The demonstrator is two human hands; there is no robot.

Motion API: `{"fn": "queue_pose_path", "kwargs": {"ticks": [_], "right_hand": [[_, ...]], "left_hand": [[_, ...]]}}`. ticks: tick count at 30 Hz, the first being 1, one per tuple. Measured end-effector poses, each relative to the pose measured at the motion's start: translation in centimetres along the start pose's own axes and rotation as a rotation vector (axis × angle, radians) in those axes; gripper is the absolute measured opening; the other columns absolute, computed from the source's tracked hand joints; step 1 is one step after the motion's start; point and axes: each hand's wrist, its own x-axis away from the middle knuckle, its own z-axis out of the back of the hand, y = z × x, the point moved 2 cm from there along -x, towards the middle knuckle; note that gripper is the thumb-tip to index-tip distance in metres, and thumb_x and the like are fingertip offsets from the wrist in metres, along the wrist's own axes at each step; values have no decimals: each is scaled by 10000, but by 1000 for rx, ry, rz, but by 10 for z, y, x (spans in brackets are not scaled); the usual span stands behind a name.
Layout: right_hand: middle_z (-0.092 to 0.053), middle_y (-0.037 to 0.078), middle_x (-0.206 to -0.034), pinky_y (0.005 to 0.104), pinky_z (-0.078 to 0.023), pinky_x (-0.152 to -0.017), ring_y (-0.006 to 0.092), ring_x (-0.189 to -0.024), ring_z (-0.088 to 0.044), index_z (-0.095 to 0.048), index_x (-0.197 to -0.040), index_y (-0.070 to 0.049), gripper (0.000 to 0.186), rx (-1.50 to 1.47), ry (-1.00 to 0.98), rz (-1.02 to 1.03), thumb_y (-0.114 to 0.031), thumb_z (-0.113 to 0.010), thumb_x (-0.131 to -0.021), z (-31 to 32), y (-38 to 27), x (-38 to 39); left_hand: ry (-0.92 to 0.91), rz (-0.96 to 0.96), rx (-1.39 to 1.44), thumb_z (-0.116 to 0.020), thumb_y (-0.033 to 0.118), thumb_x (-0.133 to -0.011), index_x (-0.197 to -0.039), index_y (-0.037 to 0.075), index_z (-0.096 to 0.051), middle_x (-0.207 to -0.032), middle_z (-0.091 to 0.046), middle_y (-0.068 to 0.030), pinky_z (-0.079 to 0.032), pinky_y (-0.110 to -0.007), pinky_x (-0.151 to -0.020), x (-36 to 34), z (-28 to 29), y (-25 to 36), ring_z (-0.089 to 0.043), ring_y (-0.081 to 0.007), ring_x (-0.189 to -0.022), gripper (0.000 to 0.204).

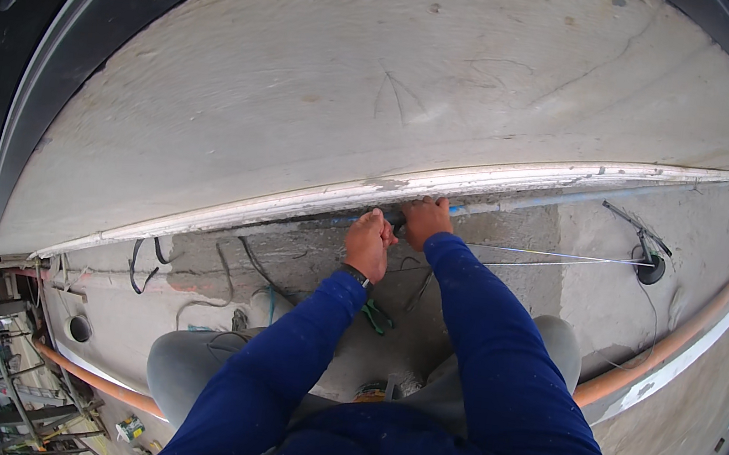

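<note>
Left hand (368, 245): fingers curled in beside a dark tube (396, 220); cannot tell if clenched on anything.
Right hand (425, 221): fingers bent over at the blue pipe (456, 210); grip hidden.
Blue pipe: runs along the white trim (500, 177), seemingly already laid.
Pale wires (554, 254): strung to a black round fitting (651, 270), loose; likely unfinished.
Green pliers (371, 315): near left wrist, unheld.

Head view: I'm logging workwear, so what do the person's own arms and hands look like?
Both arms wear long, plain blue sleeves reaching about to the wrists. The left hand and right hand are bare, without gloves. A dark band circles the left wrist; none shows on the right.
</note>
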Motion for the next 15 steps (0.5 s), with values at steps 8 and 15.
{"fn": "queue_pose_path", "kwargs": {"ticks": [8, 15], "right_hand": [[-716, 69, -1208, 542, -371, -1036, 282, -1220, -612, -706, -1198, -157, 407, -39, 36, 52, -305, -722, -820, 1, 4, 3], [-684, 88, -1281, 548, -330, -1117, 276, -1284, -569, -700, -1222, -144, 388, -47, 11, 12, -349, -675, -894, 11, -2, 7]], "left_hand": [[-55, -57, 29, -461, 221, -1111, -767, 122, -454, -731, -508, -41, -476, -383, -812, -13, 7, -4, -491, -177, -695, 358], [-122, -119, 21, -465, 216, -1113, -777, 89, -477, -770, -545, -67, -484, -382, -816, -9, -9, 15, -531, -195, -751, 359]]}}
